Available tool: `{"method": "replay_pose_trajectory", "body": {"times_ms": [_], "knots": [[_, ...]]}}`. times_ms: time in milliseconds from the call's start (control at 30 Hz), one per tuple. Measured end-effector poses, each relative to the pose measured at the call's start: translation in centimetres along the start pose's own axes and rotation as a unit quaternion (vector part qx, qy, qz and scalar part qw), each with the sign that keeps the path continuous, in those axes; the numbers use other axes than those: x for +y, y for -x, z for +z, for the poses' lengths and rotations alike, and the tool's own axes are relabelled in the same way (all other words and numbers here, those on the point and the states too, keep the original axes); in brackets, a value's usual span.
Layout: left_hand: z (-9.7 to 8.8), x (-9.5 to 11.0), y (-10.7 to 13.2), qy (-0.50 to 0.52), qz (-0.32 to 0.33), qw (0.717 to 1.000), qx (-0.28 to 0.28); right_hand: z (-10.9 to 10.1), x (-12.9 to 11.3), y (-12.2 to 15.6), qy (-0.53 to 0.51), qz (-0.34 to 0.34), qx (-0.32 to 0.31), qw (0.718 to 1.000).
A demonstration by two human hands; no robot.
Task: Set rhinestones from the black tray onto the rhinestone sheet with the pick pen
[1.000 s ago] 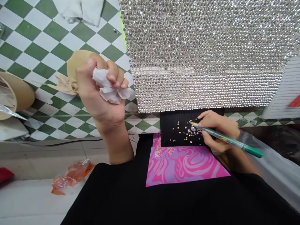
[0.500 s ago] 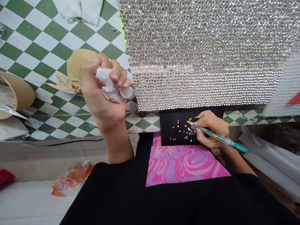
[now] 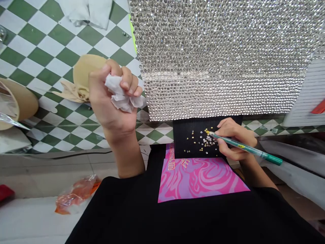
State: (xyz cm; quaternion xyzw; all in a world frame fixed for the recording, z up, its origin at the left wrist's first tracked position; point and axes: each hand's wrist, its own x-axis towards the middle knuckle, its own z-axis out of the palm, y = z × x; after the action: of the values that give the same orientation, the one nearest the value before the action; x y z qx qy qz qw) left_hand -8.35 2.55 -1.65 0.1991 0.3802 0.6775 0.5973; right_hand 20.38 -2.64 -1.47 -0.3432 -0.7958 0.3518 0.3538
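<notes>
My left hand (image 3: 109,98) is raised and closed around a crumpled white tissue (image 3: 122,96). My right hand (image 3: 233,139) grips a green pen-like picker tool (image 3: 251,150), its yellow tip resting among several small loose rhinestones (image 3: 204,140) on a black ridged tray (image 3: 188,135). The tray lies at the table's near edge, just under the lower edge of a large sheet covered in rows of silver rhinestones (image 3: 218,57). A pink and purple swirl print (image 3: 200,179) on my black shirt shows below the tray.
The green and white checked tablecloth (image 3: 38,51) carries tan paper pieces (image 3: 81,78), a tan roll (image 3: 17,101) at the left edge and grey cloth (image 3: 88,12) at the top. An orange plastic bag (image 3: 76,195) lies on the floor at lower left. White lined sheets (image 3: 309,98) sit at right.
My right hand shifted the picker tip slightly over the loose stones, left then back right. My left hand with the tissue stayed raised, drifting a little right.
</notes>
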Motion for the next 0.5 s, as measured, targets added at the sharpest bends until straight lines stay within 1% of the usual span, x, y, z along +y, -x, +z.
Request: {"method": "replay_pose_trajectory", "body": {"times_ms": [33, 100, 200, 267, 367, 500], "knots": [[0.2, 0.0, 0.1, -0.003, 0.001, 1.000, 0.010, -0.1, 0.0, -0.1, -0.003, 0.001, 0.003, 1.000], [0.4, 0.0, 0.2, -0.009, 0.001, 1.000, 0.013, -0.1, 0.1, -0.3, -0.006, 0.001, -0.005, 1.000], [0.3, 0.1, 0.2, -0.003, 0.001, 1.000, 0.022, 0.2, 0.3, -0.3, -0.005, -0.007, -0.036, 0.999], [0.1, 0.0, 0.1, -0.003, 0.002, 1.000, 0.015, 0.6, 0.4, -0.1, 0.007, -0.015, -0.050, 0.999], [0.0, 0.1, 0.1, -0.002, 0.005, 1.000, 0.021, 1.0, 0.6, 0.2, 0.032, -0.026, -0.055, 0.998], [0.1, 0.2, 0.0, -0.024, -0.013, 1.000, 0.010, 1.1, 0.7, 0.4, 0.043, -0.036, -0.055, 0.997]]}}
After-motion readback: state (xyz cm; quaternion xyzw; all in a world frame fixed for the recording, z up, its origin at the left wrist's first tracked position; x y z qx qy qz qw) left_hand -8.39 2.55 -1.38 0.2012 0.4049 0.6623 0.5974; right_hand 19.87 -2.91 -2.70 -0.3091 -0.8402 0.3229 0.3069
